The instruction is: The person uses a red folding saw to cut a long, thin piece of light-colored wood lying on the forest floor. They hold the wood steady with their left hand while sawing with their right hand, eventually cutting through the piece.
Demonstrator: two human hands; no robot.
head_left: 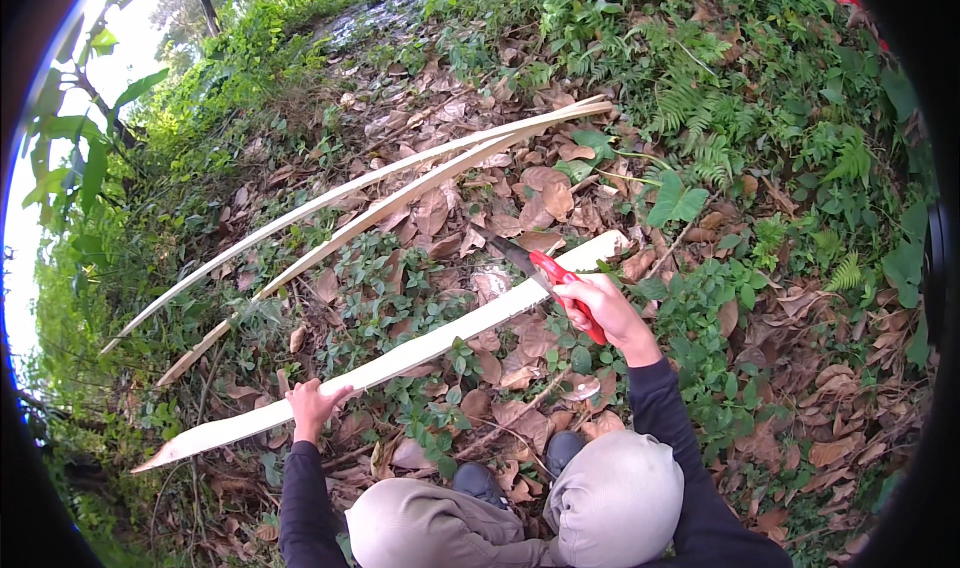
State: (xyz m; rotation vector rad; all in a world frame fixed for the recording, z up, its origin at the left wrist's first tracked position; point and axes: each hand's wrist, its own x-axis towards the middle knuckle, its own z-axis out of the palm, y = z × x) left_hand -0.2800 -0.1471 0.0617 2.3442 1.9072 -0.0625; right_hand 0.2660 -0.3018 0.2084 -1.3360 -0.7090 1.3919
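Note:
A long, pale, freshly cut wooden plank point(430, 346) lies slantwise in front of me, its pointed end at the lower left. On its near edge, toward that end, my left hand point(312, 408) grips it with the thumb apart from the fingers. My right hand point(606, 313) is closed around the red handle of a hand saw point(507, 253). The saw's dark blade runs up and left across the plank near its right end. Whether its teeth touch the wood I cannot tell.
Beyond the plank, two long pale wood strips point(390, 176) lie on the ground, meeting at their right ends. Brown dry leaves point(840, 418) and low green plants cover the ground. Ferns point(700, 118) grow at the far right. My bent knees and dark shoes point(480, 483) are close below.

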